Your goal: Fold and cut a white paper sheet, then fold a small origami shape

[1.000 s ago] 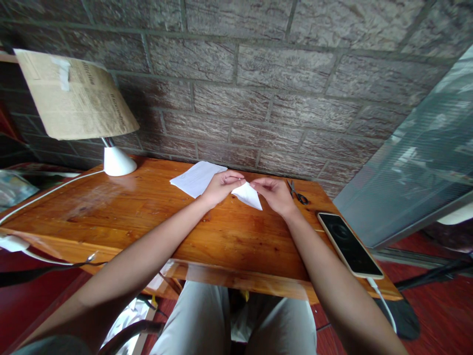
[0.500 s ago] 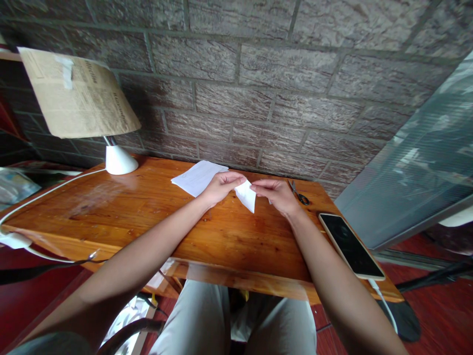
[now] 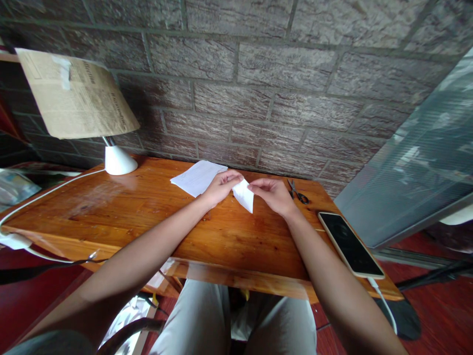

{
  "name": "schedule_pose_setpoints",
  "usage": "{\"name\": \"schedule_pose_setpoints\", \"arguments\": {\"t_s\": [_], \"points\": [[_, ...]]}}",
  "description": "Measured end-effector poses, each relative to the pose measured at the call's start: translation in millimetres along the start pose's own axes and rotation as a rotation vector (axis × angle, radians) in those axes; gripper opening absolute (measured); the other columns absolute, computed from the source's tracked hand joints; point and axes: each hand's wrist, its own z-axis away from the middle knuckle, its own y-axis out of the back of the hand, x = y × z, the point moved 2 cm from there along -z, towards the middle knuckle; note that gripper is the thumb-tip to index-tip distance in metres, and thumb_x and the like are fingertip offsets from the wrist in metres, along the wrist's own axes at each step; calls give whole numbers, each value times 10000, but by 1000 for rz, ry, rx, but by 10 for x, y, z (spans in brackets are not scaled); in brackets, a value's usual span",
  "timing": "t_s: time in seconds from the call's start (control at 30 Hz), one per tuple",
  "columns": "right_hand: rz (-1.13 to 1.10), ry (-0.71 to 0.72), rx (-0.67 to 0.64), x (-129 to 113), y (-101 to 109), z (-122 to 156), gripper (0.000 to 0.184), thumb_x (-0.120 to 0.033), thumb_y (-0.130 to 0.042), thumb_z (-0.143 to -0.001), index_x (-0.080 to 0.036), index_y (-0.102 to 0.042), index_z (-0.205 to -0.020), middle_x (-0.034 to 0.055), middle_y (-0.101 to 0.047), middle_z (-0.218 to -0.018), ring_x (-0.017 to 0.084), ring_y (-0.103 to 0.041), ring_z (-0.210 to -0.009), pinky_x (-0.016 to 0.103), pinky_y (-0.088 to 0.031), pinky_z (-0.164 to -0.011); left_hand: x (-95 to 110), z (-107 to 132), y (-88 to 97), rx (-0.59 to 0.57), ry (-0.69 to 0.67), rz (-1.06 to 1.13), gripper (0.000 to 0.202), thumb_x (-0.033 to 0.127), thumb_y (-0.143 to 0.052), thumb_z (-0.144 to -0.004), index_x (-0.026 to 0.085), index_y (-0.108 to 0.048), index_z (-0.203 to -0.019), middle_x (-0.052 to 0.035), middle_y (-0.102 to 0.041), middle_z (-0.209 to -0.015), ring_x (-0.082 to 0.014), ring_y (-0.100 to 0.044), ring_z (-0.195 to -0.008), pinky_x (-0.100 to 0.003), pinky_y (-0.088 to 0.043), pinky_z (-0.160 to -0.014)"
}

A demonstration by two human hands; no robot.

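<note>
A small folded piece of white paper [image 3: 244, 197] is held up over the wooden table, one corner pointing down. My left hand [image 3: 222, 186] pinches its upper left edge between thumb and fingers. At its right edge, the thumb and index finger of my right hand [image 3: 271, 194] close on the paper. Behind my left hand lies a stack of white sheets [image 3: 195, 177], partly covered by that hand. Scissors with black handles [image 3: 302, 197] rest just beyond my right hand.
A lamp with a newsprint shade [image 3: 79, 101] stands at the table's back left, its white cord running along the left side. A phone [image 3: 351, 244] with a charging cable lies at the right edge. A stone-block wall [image 3: 236, 98] rises behind the wooden table [image 3: 236, 241].
My right hand has shifted slightly left along the paper's edge, uncovering more of the scissors. The paper stays between both hands.
</note>
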Motion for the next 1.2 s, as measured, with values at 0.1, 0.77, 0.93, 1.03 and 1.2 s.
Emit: {"name": "schedule_pose_setpoints", "arguments": {"t_s": [0.1,0.77,0.93,1.03,1.2], "points": [[-10,-11,16,26,19,-6,282,-447,-780,-688,-188,-751,-793,40,-752,-839,173,-656,-757,326,-508,-797,-1,-3,18,-14,-40,-48,339,437,-749,-729,151,-671,-894,-18,-682,-769,-142,-610,-719,-267,-449,-710],[-29,-38,20,15,-27,4,323,-486,-772,-698,-199,-762,-844,28,-753,-847,156,-636,-752,295,-491,-738,-73,-25,54,-138,-111,-105,554,310,-832,-650,146,-696,-1161,-60,-732,-935,-162,-642,-797,-286,-500,-747],[-39,-23,30,40,-32,-3,311,-480,-785,-681,-203,-761,-822,31,-756,-850,167,-648,-763,313,-495,-766,-87,-23,38,-145,-96,-52,567,287,-848,-622,147,-697,-1150,-72,-738,-988,-178,-661,-854,-312,-516,-808],[-33,-21,57,53,-19,-10,314,-479,-790,-678,-198,-758,-816,35,-754,-846,170,-649,-764,323,-495,-779,-73,-19,26,-143,-106,-43,580,282,-850,-621,141,-687,-1160,-77,-738,-988,-179,-667,-845,-309,-519,-791],[-52,-35,111,66,-8,-21,341,-483,-788,-681,-185,-743,-839,36,-739,-789,150,-617,-683,303,-496,-696,-28,-17,40,-98,-113,-4,616,324,-841,-644,160,-646,-1204,-82,-742,-990,-165,-673,-775,-268,-510,-683]]}}
